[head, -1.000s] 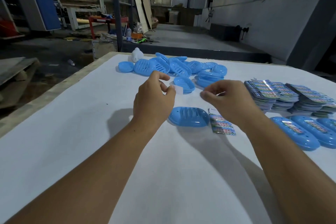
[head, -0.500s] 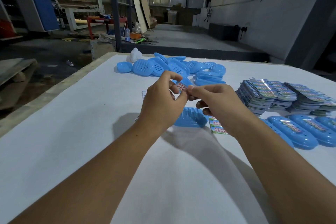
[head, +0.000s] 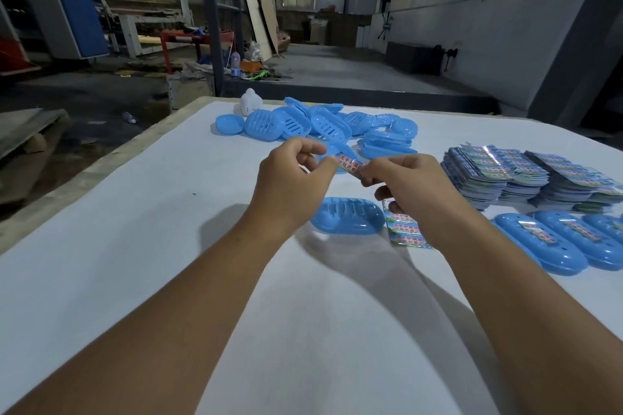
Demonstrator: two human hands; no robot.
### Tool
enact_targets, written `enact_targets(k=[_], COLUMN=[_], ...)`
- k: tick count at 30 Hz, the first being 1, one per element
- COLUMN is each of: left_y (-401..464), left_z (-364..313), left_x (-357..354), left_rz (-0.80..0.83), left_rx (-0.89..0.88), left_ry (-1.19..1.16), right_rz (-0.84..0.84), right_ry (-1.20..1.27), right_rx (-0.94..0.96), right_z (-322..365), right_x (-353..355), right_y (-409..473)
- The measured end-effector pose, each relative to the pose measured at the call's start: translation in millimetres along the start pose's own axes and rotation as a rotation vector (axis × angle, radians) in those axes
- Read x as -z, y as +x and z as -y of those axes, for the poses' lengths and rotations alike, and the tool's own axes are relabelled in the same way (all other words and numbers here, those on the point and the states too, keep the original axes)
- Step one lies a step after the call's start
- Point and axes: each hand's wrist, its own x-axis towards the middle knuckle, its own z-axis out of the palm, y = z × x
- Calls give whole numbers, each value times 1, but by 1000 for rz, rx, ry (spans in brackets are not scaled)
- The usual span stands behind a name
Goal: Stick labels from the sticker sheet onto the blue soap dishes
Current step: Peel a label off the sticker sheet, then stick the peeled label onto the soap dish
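A small label (head: 348, 163) with red characters is stretched between both hands above the table. My left hand (head: 290, 184) pinches its left end and my right hand (head: 409, 187) pinches its right end. Just below them a blue soap dish (head: 347, 216) lies on the white table, grooved side up. A sticker sheet (head: 404, 229) lies to its right, partly under my right wrist. Labelled blue soap dishes (head: 539, 246) lie in a row at the right.
A heap of unlabelled blue soap dishes (head: 320, 125) sits at the table's far side, with a small white object (head: 250, 102) beside it. Stacks of sticker sheets (head: 526, 172) stand at the right. The table's left edge (head: 101, 165) drops to the workshop floor.
My hands came together from apart. The right hand took hold of the label's other end, and both now hold it stretched above the dish.
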Motion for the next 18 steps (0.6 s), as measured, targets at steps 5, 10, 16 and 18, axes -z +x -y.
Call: enact_targets(k=[5,10,16,18], left_y=[0,-1,-5,-7], left_z=[0,0,0,0], left_x=[1,-1,-9,-10], left_rz=[36,80,162,175], left_rx=[42,24,8,-8], left_ry=[4,14,1,-21], right_rz=[23,31,-15,-32], right_ry=[-59,-92,-95,-105], right_rx=[24,-6,-17,-20], right_z=[0,-1,-5,-6], right_x=[3,4,2,0], right_y=[1,3,5,4])
